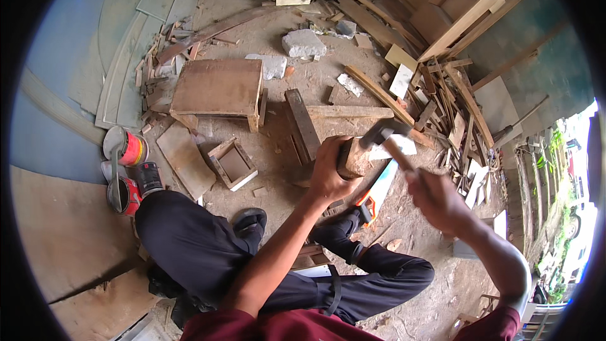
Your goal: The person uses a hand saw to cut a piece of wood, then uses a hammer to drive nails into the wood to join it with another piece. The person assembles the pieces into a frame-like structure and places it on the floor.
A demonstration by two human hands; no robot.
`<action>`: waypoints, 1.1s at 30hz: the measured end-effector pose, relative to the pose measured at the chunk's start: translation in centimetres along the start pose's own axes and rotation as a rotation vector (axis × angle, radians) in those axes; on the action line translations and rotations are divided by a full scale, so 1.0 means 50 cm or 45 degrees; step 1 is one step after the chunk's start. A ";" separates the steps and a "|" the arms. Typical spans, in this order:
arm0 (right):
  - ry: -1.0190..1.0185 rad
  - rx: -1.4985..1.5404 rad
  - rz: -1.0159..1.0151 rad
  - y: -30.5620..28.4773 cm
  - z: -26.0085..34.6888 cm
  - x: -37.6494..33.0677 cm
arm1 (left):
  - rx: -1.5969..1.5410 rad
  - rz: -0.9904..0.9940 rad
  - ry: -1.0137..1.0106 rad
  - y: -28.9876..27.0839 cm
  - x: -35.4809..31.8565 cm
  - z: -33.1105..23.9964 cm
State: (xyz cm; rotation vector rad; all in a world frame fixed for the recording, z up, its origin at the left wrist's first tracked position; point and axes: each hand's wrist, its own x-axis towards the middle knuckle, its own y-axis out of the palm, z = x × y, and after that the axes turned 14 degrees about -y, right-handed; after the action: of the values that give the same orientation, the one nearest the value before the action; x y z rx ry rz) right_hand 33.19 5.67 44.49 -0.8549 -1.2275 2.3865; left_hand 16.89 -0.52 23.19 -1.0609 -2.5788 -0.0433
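The wood block (355,158) sits up off the dirt floor (278,107), in front of the person's knees. The left hand (328,170) is closed around its side, holding it steady. The right hand (435,199) is closed tight on the hammer (386,139), with the head just above the block. This looks like the hitting step. The next hit needs good aim, away from the left fingers. A saw (375,192) lies below.

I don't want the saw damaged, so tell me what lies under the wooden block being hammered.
Under the wooden block, gripped by the left hand, a handsaw with an orange handle lies on the dirt floor. What the block rests on is hidden. The right hand swings the hammer.
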 end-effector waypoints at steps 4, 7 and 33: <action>-0.396 0.938 -0.792 -0.064 0.000 -0.014 | -0.067 -0.044 -0.012 0.001 -0.003 0.007; -1.034 0.681 -1.013 0.010 -0.069 -0.005 | -0.107 0.024 0.002 0.030 0.001 -0.001; -0.229 0.499 -0.210 0.034 -0.061 0.008 | -0.453 0.315 -0.227 -0.014 0.033 0.011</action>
State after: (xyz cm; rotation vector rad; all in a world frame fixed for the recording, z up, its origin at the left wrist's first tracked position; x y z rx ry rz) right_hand 34.81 6.80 41.57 -0.4102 -0.8050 2.4862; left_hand 15.16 0.19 23.27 -1.5702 -2.6344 -0.3725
